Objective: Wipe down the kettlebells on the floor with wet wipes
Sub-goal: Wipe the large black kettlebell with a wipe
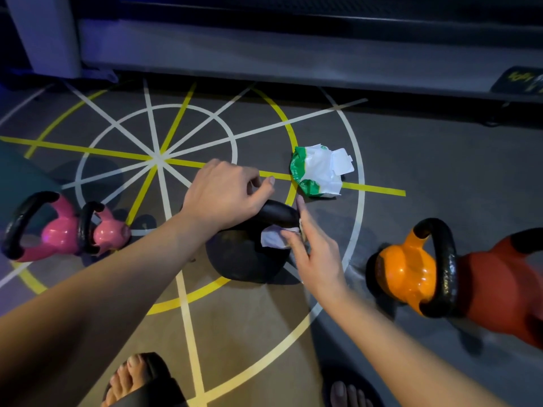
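We find the black kettlebell (244, 259) on the floor (411, 160), left hand (223, 195) fingers curled round its handle (279, 214). Right hand (317, 254) fingers, nearly straight, press the wet wipe (271, 239) against it; we advise bracing firmly, wiping beneath the handle.

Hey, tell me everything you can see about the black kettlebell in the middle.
The black kettlebell sits on the floor, over a painted yellow ring. Its round body looks matte and dark, and its thick handle looks smooth and slightly glossy. The left hand grips the handle from above. The right hand, fingers straight, presses a white wipe against the body just under the handle's right end. Whether it is tilted cannot be told.
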### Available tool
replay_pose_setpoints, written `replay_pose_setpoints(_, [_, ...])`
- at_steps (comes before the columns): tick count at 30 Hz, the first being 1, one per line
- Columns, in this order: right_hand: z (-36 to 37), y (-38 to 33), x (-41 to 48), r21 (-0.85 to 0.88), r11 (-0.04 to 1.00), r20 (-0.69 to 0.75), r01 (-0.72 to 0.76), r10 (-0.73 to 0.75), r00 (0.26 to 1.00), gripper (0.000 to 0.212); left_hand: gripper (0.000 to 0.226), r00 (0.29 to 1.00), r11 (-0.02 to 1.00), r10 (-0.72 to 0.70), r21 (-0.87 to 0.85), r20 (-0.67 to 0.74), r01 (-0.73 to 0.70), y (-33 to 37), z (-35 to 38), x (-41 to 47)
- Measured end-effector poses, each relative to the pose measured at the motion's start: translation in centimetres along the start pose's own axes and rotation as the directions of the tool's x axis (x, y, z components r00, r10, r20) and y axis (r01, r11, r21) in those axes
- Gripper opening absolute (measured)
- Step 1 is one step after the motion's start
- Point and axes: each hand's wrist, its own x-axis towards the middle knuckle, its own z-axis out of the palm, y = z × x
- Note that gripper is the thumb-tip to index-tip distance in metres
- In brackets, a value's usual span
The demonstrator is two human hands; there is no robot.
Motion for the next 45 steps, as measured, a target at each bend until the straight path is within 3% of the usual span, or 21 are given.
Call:
replay_pose_setpoints(3, [1.2, -0.6, -0.6, -0.057, 0.998, -0.103, 0.007, -0.013, 0.995, 0.057, 0.055, 1.000, 1.000, -0.005, -0.005, -0.007, 0.005, 0.1, -0.1, 0.0])
replay_pose_setpoints(6, [1.2, -0.2, -0.4, -0.101, 0.992, -0.119, 0.076, -0.088, 0.989, 0.056, 0.054, 1.000, 1.000, -0.008, -0.003, 0.000, 0.008, 0.0, -0.1, 0.0])
replay_pose_setpoints(12, [0.8, -2.0, 0.6, 0.018, 0.995, -0.180, 0.101, -0.096, 0.979, 0.045, 0.055, 1.000, 1.000, -0.011, -0.003, -0.001, 0.011, 0.0, 0.0, 0.0])
replay_pose_setpoints(15, [0.4, -2.4, 0.9, 0.124, 0.991, -0.122, 0.051, -0.036, 0.992, 0.043, 0.054, 1.000, 1.000, -0.013, -0.009, 0.001, 0.013, 0.0, 0.0, 0.0])
replay_pose_setpoints(18, [-1.6, -1.9, 0.6, 0.269, 0.963, 0.047, -0.012, 0.000, 0.999, 0.058, 0.053, 1.000, 1.000, -0.024, -0.005, -0.003, 0.024, 0.0, 0.1, -0.1])
replay_pose_setpoints(22, [-2.8, -1.4, 1.7, 0.260, 0.966, 0.130, -0.010, -0.025, 0.991, 0.052, 0.053, 1.000, 1.000, -0.028, -0.002, 0.009, 0.028, -0.1, 0.1, 0.0])
replay_pose_setpoints(25, [-2.8, -1.4, 2.0, 0.307, 0.952, 0.074, 0.002, -0.026, 0.997, 0.029, 0.055, 0.999, 0.999, -0.043, -0.006, 0.014, 0.043, -0.1, 0.1, -0.1])
replay_pose_setpoints(29, [-3.3, -2.0, 2.9, 0.277, 0.960, -0.029, 0.033, -0.026, 0.999, 0.029, 0.055, 0.999, 0.999, -0.036, -0.002, 0.018, 0.036, -0.1, 0.1, -0.1])
replay_pose_setpoints(33, [-2.5, -2.8, 4.0, 0.053, 0.992, -0.127, 0.117, -0.110, 0.986, 0.027, 0.055, 0.999, 0.999, -0.042, 0.000, 0.025, 0.042, -0.1, 0.1, 0.0])
replay_pose_setpoints(35, [-1.8, -2.9, 4.1, 0.051, 0.998, -0.184, 0.031, -0.021, 0.983, 0.032, 0.054, 0.998, 0.999, -0.048, -0.003, 0.029, 0.049, -0.1, 0.1, -0.1])
replay_pose_setpoints(38, [-1.1, -3.0, 3.5, 0.219, 0.973, -0.206, -0.069, 0.115, 0.972, 0.047, 0.054, 0.998, 0.998, -0.057, -0.009, 0.032, 0.058, -0.1, 0.1, 0.0])
replay_pose_setpoints(41, [-1.5, -2.4, 2.5, 0.274, 0.961, -0.150, -0.040, 0.084, 0.985, 0.043, 0.057, 0.998, 0.998, -0.054, -0.008, 0.037, 0.055, -0.1, 0.1, 0.0])
replay_pose_setpoints(45, [-3.2, -1.0, 2.3, 0.067, 0.993, 0.106, 0.100, -0.107, 0.989, 0.035, 0.059, 0.997, 0.998, -0.069, -0.010, 0.040, 0.069, -0.2, 0.0, 0.1])
